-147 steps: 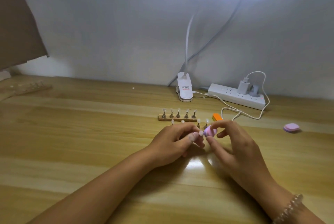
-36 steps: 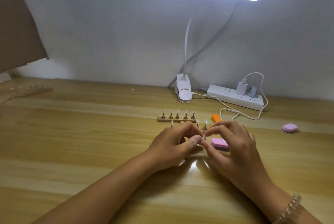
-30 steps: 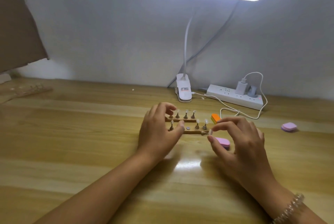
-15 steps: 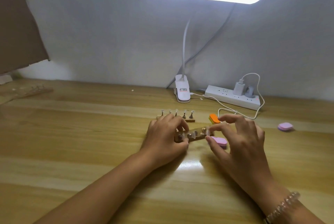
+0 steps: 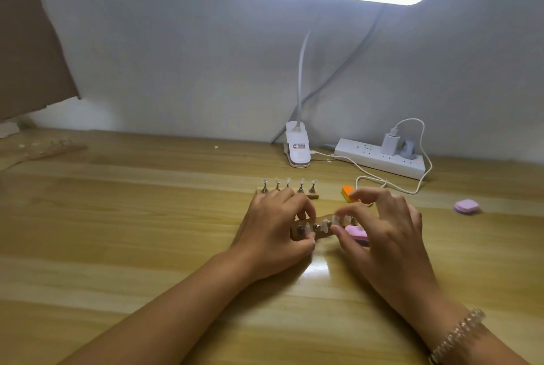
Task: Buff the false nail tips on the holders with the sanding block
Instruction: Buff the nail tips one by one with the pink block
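Note:
My left hand (image 5: 273, 229) grips the near wooden holder strip (image 5: 319, 230) and tilts it so its metal stands face me. My right hand (image 5: 388, 235) pinches a clear false nail tip (image 5: 334, 219) between thumb and forefinger, right at the strip's right part. The pink sanding block (image 5: 357, 233) lies on the table under my right fingers, not held. Behind my left hand a second holder strip (image 5: 312, 195) stands upright with several nail tips (image 5: 300, 181) on its stands.
An orange block (image 5: 347, 192) lies just behind my right hand. Another pink block (image 5: 466, 207) sits at the right. A lamp clip base (image 5: 298, 149), power strip (image 5: 379, 158) and white cable (image 5: 382, 182) line the back. A third holder strip (image 5: 56, 149) lies far left.
The sanding block left my right hand and now lies on the table. My left hand took the near holder strip and tipped it toward me; my right hand brought a nail tip to it.

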